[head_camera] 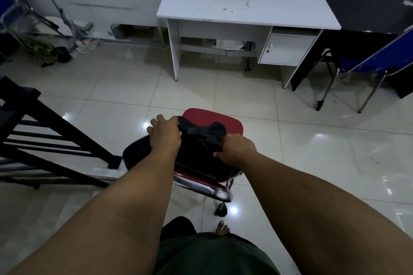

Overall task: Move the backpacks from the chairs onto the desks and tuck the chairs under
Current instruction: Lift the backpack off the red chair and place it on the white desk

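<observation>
The black backpack (pixel 196 147) was seen lying on the red chair (pixel 214 118), which stood on the tiled floor (pixel 312 152) well apart from the white desk (pixel 245 4) ahead. At the bag's left upper edge the left hand (pixel 164 135) was laid over the fabric, its fingers curled down into it so that the cloth was gripped; at the right side the right hand (pixel 238 150) was closed round a bunched fold of the same bag. The step in hand was judged to be the lift of the bag off the seat. It would be done best if the soft cloth were gathered well into both grips before any weight was taken, since loose fabric could be expected to slip and the load to sag between the hands; a straight upward lift was advised, so that no strap would be caught on the chrome frame at the near edge of the seat, after which the bag could be carried forward to the bare desk top. Counted from left to right, one black railing (pixel 55 138) was seen, one backpack, one red chair, one white desk with one small cupboard door (pixel 288 49) beneath it, one dark desk (pixel 366 9), and one blue chair (pixel 377 60) at the far right.
</observation>
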`<state>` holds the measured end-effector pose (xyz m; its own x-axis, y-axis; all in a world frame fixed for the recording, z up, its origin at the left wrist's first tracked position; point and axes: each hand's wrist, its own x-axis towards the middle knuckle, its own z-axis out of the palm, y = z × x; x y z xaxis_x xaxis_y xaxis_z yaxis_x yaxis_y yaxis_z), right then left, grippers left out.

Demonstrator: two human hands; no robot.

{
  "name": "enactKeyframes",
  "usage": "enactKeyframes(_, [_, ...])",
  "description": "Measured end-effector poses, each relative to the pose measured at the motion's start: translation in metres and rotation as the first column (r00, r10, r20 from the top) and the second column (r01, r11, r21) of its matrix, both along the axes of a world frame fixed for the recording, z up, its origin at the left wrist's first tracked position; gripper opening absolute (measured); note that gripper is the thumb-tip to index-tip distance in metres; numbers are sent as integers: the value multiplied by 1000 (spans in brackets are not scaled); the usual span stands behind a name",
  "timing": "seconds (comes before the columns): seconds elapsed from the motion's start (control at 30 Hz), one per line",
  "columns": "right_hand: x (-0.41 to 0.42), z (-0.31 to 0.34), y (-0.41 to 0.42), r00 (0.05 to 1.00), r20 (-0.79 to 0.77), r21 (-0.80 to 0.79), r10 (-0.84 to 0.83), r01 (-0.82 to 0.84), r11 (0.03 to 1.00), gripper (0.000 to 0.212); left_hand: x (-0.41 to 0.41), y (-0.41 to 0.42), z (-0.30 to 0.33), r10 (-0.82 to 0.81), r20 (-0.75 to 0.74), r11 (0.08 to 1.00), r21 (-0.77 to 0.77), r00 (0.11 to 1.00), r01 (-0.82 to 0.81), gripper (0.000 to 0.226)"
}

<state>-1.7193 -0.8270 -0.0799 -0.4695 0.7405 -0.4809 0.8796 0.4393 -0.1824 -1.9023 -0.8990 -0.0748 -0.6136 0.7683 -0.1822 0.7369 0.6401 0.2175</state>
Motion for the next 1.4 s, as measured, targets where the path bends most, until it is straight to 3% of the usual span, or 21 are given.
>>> enactKeyframes(0.17, [-10, -11, 10, 995, 9, -77, -95, 96, 992, 40, -15, 24, 4, -85, 41, 995, 52, 996, 83, 25])
enactKeyframes(0.3, [-21, -19, 16, 987, 11, -148, -161, 161, 976, 42, -28, 40, -4, -200, 133, 978, -35, 971, 206, 24])
enactKeyframes(0.5, [-35, -32, 17, 971, 45, -218, -234, 238, 946, 25, -45, 51, -12, -342, 323, 912, -113, 883, 395, 38])
enactKeyframes(0.6, [-42, -37, 17, 967, 71, -236, -243, 253, 938, 13, -56, 54, -10, -361, 394, 884, -142, 845, 444, 58])
enactKeyframes(0.73, [-51, -38, 18, 964, 76, -248, -255, 266, 932, 12, -64, 60, -12, -470, 282, 832, -174, 837, 526, 79])
enactKeyframes(0.8, [-54, -38, 18, 963, 78, -262, -259, 270, 927, 12, -62, 61, -15, -554, 179, 779, -233, 813, 582, 62])
enactKeyframes(0.97, [-52, -40, 18, 953, 41, -269, -301, 301, 915, 14, -45, 64, -18, -627, -76, 749, -329, 775, 575, 34])
enactKeyframes(1.13, [-50, -38, 19, 932, -14, -258, -363, 348, 902, 18, -37, 80, -12, -659, -87, 701, -431, 747, 568, 29])
enactKeyframes(1.23, [-51, -35, 22, 916, -26, -254, -400, 381, 889, 21, -32, 88, -8, -616, -84, 738, -409, 784, 536, 31])
enactKeyframes(1.3, [-51, -33, 26, 898, -65, -255, -435, 406, 878, 32, -25, 93, -4, -565, -84, 786, -356, 821, 505, 31])
enactKeyframes(1.4, [-50, -23, 31, 843, -137, -267, -520, 474, 839, 68, -12, 103, 6, -517, -92, 835, -273, 851, 478, 29])
